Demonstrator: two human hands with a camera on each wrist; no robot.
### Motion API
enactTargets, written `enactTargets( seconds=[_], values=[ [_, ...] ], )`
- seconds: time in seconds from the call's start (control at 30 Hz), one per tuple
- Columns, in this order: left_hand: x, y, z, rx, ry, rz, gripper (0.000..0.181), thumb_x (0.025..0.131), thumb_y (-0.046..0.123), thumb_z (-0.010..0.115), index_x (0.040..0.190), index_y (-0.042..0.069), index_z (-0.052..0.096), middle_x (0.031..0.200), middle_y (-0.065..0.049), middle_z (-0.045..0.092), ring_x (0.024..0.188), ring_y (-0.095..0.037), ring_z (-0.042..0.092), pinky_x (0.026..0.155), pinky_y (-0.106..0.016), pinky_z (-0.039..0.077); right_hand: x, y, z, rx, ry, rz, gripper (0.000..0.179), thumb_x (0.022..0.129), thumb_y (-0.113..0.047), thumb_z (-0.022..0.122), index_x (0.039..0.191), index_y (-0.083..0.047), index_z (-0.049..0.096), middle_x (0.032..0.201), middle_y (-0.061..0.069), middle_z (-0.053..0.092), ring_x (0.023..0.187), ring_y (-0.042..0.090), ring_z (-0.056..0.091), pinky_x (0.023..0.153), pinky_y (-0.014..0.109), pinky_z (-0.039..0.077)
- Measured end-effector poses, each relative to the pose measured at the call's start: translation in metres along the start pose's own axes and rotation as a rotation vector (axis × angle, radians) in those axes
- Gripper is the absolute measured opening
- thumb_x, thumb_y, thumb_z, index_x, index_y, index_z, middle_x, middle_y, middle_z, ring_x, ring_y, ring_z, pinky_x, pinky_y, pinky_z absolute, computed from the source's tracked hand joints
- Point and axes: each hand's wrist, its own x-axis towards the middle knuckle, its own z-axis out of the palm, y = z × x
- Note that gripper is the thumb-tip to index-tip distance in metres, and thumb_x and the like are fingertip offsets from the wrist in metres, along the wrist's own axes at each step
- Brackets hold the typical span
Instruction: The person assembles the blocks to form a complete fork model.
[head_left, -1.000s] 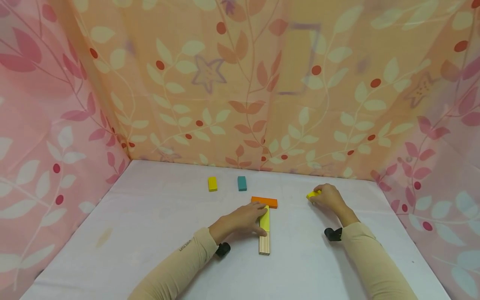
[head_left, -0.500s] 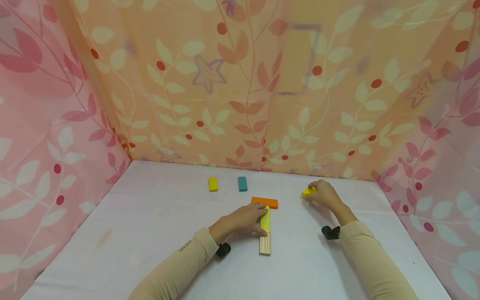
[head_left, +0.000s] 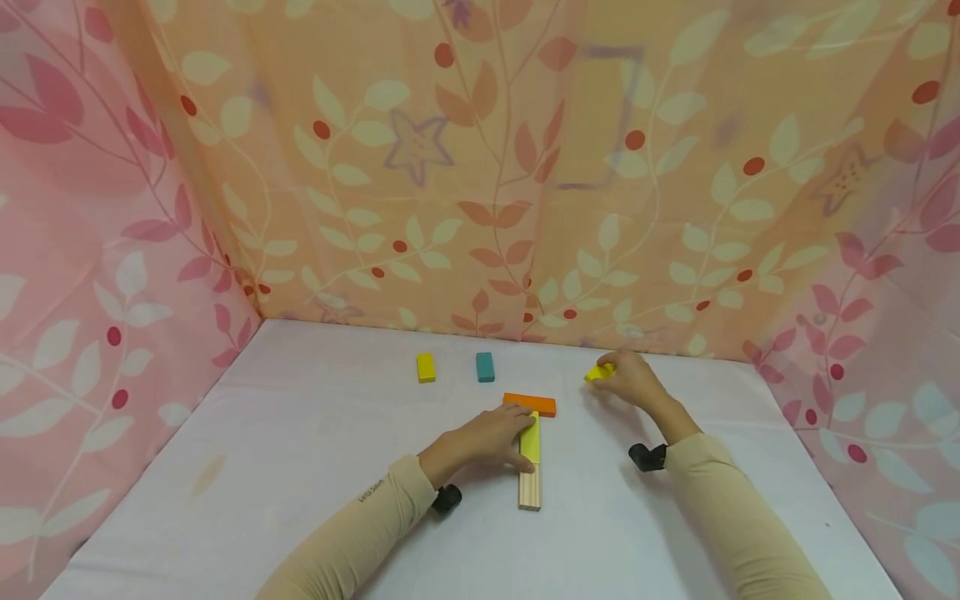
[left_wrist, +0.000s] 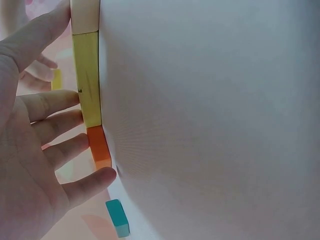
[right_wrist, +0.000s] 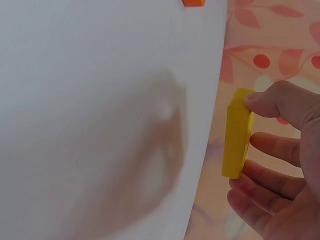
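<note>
Now the right hand [head_left: 632, 381] pinches a yellow block [right_wrist: 237, 137], two o'clock from the orange block [head_left: 536, 405]! The left hand [head_left: 486, 439], spread, touches the lime block [head_left: 529, 443].

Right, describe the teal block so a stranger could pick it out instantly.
On the white table, look toward the patterned curtain. Beyond the orange block, the teal block lies right of a yellow block. It alone among the blocks is blue-green.

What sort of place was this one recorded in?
Probably a makeshift indoor booth for tabletop recording: leaf-print curtains stand along the back and both sides, a white-topped table lies between them, and a few coloured blocks lie on it.
</note>
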Motion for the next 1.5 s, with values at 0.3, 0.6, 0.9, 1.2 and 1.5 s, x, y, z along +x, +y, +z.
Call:
enactTargets(
  seconds=[0.3, 0.6, 0.9, 1.2, 1.5],
  values=[
    [0.002, -0.001, 0.001, 0.002, -0.001, -0.001, 0.082, 0.078, 0.056, 0.074, 0.145, 0.017, 0.046, 0.154, 0.001, 0.041, 0.145, -0.018, 0.034, 0.118, -0.04, 0.033, 0.01, -0.018, 0.013, 0.052, -0.008, -0.023, 0.044, 0.079, -0.022, 0.077, 0.112, 0.006, 0.068, 0.109, 0.022, 0.068, 0.094, 0.034, 0.06, 0.092, 0.051, 0.05],
    [0.003, -0.001, 0.002, -0.01, -0.006, -0.006, 0.081, 0.078, 0.058, 0.073, 0.144, 0.018, 0.048, 0.153, 0.001, 0.042, 0.142, -0.018, 0.037, 0.115, -0.043, 0.037, 0.016, -0.039, 0.026, 0.056, -0.054, -0.036, 0.043, 0.08, -0.024, 0.077, 0.111, 0.004, 0.07, 0.108, 0.018, 0.071, 0.095, 0.031, 0.062, 0.092, 0.05, 0.052],
    [0.003, 0.0, 0.0, -0.015, 0.0, -0.021, 0.082, 0.076, 0.059, 0.074, 0.143, 0.019, 0.049, 0.152, 0.001, 0.044, 0.141, -0.018, 0.038, 0.114, -0.045, 0.038, 0.021, -0.047, 0.038, 0.073, -0.116, 0.001, 0.046, 0.079, -0.028, 0.078, 0.112, 0.002, 0.07, 0.113, 0.018, 0.068, 0.105, 0.033, 0.059, 0.098, 0.051, 0.049],
    [0.003, -0.001, 0.001, -0.013, 0.006, -0.004, 0.08, 0.077, 0.057, 0.074, 0.142, 0.018, 0.05, 0.151, 0.002, 0.045, 0.14, -0.018, 0.039, 0.113, -0.041, 0.039, 0.024, -0.049, 0.047, 0.056, -0.143, -0.001, 0.045, 0.078, -0.029, 0.08, 0.11, 0.002, 0.071, 0.113, 0.019, 0.066, 0.102, 0.031, 0.059, 0.097, 0.05, 0.05],
    [0.002, 0.0, 0.0, -0.024, 0.004, -0.007, 0.079, 0.077, 0.056, 0.075, 0.142, 0.017, 0.05, 0.152, 0.001, 0.044, 0.14, -0.018, 0.039, 0.114, -0.042, 0.039, 0.027, -0.048, 0.046, 0.054, -0.169, 0.021, 0.043, 0.078, -0.026, 0.079, 0.111, 0.0, 0.071, 0.114, 0.019, 0.067, 0.104, 0.032, 0.059, 0.097, 0.05, 0.05]
  ],
)
